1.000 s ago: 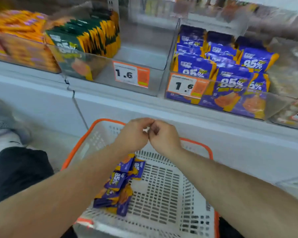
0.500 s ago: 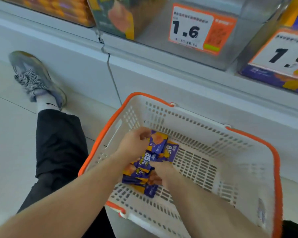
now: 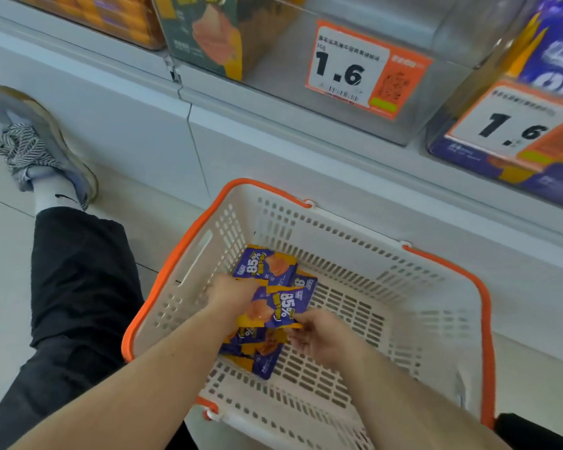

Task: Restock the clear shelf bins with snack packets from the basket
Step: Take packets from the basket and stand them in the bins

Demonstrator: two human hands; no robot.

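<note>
Nearest, both forearms reach down into the white basket (image 3: pixel 387 280), which sits on the floor against the shelf base. The right hand (image 3: pixel 322 336) curls its fingers on the near corner of a purple snack packet (image 3: pixel 281 308), pinching it, probably to peel it from the heap. The left hand (image 3: pixel 231 293) closes over the packets just left of that one, gripping a small bunch so several can travel in one lift. More purple packets (image 3: pixel 257 355) lie under the hands in the left half of the basket; the right half shows bare slotted floor, so there is room to draw the hands out that way. The orange rim (image 3: pixel 481 319) stands high around them, so I judge the lift must go up before it goes far. Beyond, the clear bin (image 3: pixel 420 118) with a 1.6 price tag (image 3: pixel 364 69) overhangs the basket's far edge; the purple-stocked bin (image 3: pixel 488 164) sits at far right, likely the target.
</note>
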